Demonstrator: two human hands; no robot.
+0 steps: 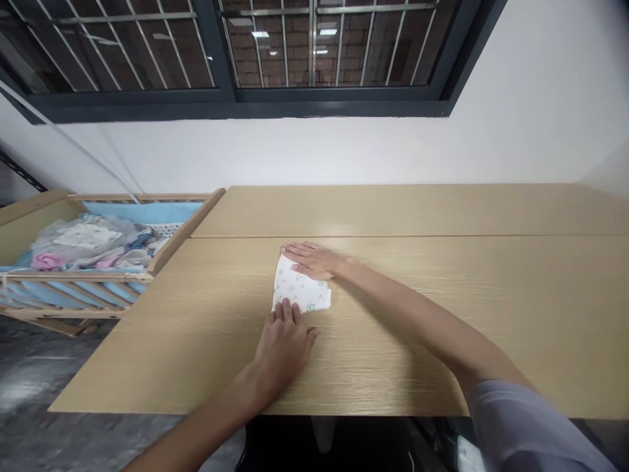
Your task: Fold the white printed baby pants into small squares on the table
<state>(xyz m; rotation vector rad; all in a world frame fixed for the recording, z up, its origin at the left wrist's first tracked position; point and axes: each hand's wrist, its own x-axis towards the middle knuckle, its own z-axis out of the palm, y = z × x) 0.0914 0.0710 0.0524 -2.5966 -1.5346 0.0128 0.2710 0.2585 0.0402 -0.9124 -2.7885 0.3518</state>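
A small folded white cloth (298,288) with a fine coloured print lies flat on the wooden table (442,282). Across its far edge rests my right hand (312,259), palm down with the fingers stretched to the left. My left hand (285,337) touches the near edge with its fingertips, thumb held out to the right. Both hands are open, and neither grips the cloth. Part of the cloth's far side is hidden under my right hand.
Left of the table stands a wooden crib (184,233) with blue lining, holding a heap of clothes and plastic bags (93,239). A white wall (344,151) and a barred window (314,103) are behind the table. A dark chair (285,446) sits under the near edge.
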